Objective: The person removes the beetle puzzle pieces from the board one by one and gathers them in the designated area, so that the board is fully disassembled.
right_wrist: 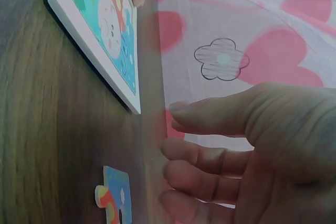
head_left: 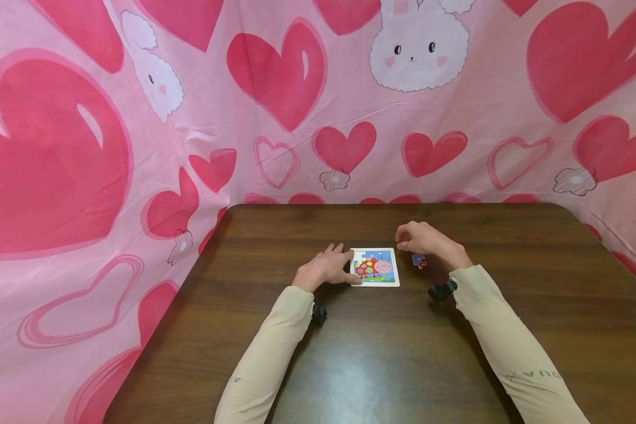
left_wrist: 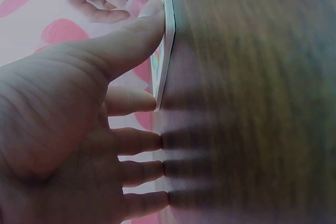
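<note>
A jigsaw puzzle [head_left: 373, 268] with a white frame and a red spotted ladybug picture lies flat on the table. A bare white patch shows in its upper left part. My left hand [head_left: 325, 268] spreads at its left side; in the left wrist view the thumb [left_wrist: 139, 30] rests on the frame and the index fingertip meets its edge. A loose blue puzzle piece [right_wrist: 116, 195] with red and yellow lies right of the frame. Above and beside it hovers my right hand [head_left: 424, 240], fingers loosely bent, with nothing between thumb and fingertips in the right wrist view.
The brown wooden table [head_left: 350, 365] extends around the puzzle. A pink cloth [head_left: 350, 76] with hearts and rabbits hangs behind it and on the left side. Black wrist cameras [head_left: 443, 291] sit below both hands.
</note>
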`<state>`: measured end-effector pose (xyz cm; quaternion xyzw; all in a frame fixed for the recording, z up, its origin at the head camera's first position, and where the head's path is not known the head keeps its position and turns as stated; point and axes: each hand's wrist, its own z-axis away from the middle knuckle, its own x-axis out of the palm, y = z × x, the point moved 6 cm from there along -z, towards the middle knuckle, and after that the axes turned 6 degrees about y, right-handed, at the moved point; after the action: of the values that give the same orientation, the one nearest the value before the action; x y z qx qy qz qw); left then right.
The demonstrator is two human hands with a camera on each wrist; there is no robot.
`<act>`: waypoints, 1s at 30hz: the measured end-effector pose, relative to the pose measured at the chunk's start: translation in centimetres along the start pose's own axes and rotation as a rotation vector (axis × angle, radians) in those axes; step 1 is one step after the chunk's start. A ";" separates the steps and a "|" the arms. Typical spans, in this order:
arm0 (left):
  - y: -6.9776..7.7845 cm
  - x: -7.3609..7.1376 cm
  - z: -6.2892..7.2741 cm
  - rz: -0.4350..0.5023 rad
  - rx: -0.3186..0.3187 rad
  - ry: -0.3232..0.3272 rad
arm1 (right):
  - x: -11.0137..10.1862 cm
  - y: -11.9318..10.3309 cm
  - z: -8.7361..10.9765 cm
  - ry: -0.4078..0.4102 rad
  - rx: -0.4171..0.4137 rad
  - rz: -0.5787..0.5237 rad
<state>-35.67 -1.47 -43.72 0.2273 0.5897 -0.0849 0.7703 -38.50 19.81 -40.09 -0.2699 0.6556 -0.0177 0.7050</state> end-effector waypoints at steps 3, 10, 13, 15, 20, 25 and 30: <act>0.0 0.0 0.0 -0.010 -0.001 -0.001 | 0.1 -0.3 -0.1 0.010 0.001 -0.005; 0.0 -0.1 0.1 -0.001 -0.014 -0.003 | 0.6 -1.0 -0.4 0.031 -0.018 -0.014; 0.0 -0.1 0.2 0.004 -0.016 -0.002 | 0.9 -1.3 -0.4 0.024 -0.006 -0.024; 0.0 -0.1 0.2 0.009 -0.018 -0.005 | 1.1 -1.4 -0.4 0.013 0.010 -0.028; 0.0 -0.1 0.1 0.001 -0.015 -0.003 | 1.9 -2.0 -0.6 -0.006 0.008 -0.033; 0.0 -0.1 0.1 -0.002 -0.008 -0.006 | 2.5 -2.4 -0.8 -0.014 -0.006 -0.040; 0.0 -0.1 0.1 0.005 -0.009 -0.005 | 2.8 -2.8 -0.6 -0.023 -0.012 -0.051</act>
<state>-35.59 -1.58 -43.61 0.2251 0.5877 -0.0808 0.7730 -37.80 16.16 -41.49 -0.2909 0.6404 -0.0284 0.7103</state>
